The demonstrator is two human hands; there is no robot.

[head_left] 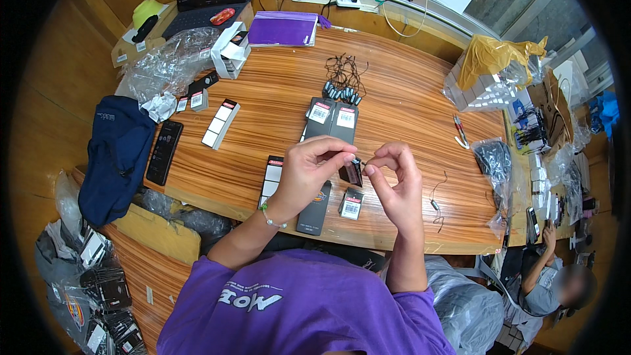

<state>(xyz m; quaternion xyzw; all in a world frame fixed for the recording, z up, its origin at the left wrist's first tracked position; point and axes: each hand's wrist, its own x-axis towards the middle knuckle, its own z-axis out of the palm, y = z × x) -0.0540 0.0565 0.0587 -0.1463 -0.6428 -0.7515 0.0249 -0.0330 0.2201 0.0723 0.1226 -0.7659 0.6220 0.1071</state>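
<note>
My left hand (312, 171) is closed in a pinch at the top of a small dark hang tag (353, 173), which hangs tilted over the table. Close beside it, my right hand (399, 187) pinches with thumb and forefinger; what is between them is too small to make out. Below the hands lie a larger dark tag (313, 215) and a small stack of labelled tags (351, 206). A strip of white labels (271, 177) is partly behind my left wrist. Beyond my hands, dark tags with white stickers (345, 117) sit under a bundle of black hang-tag cords (344, 79).
One loose cord (434, 205) lies to the right, with pliers (461, 131) farther back. A phone (164, 152), a navy pouch (117, 158) and another label strip (220, 123) are on the left. At the back are a purple folder (282, 29) and a laptop (204, 0). Another person (549, 283) sits at right.
</note>
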